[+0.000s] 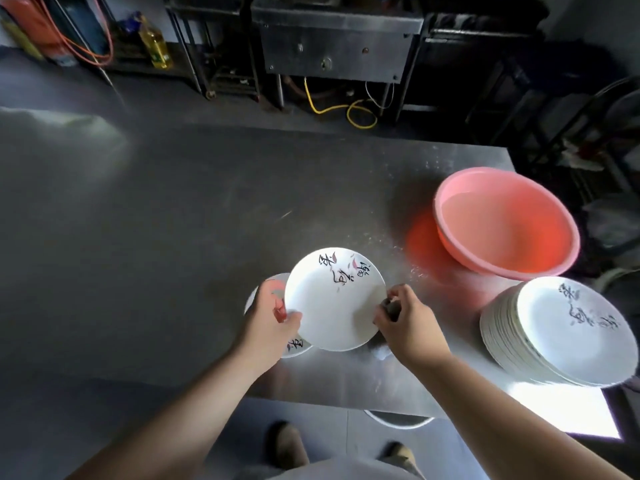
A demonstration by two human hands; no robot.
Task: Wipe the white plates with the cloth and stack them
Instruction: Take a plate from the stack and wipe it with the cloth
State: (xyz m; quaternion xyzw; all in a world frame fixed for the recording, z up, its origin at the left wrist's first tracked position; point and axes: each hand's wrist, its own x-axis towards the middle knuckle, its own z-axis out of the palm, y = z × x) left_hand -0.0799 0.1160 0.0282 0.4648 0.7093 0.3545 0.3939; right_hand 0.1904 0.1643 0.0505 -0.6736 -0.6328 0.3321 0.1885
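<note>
A white plate (334, 299) with black brush lettering is held above the steel table (173, 220), face up and tilted toward me. My left hand (273, 318) grips its left rim. At the plate's right rim, my right hand (403, 318) is closed on a small dark cloth (392, 306). Beneath and to the left, another white plate (294, 344) lies on the table, mostly hidden by the held plate and my left hand. A tall leaning stack of the same plates (550, 332) stands at the right near the table's front edge.
A pink plastic basin (505, 223) sits behind the stack at the table's right end. Beyond the table are steel kitchen units (339, 39), a yellow hose (349, 112) and an oil bottle (157, 46). My shoes show below the front edge.
</note>
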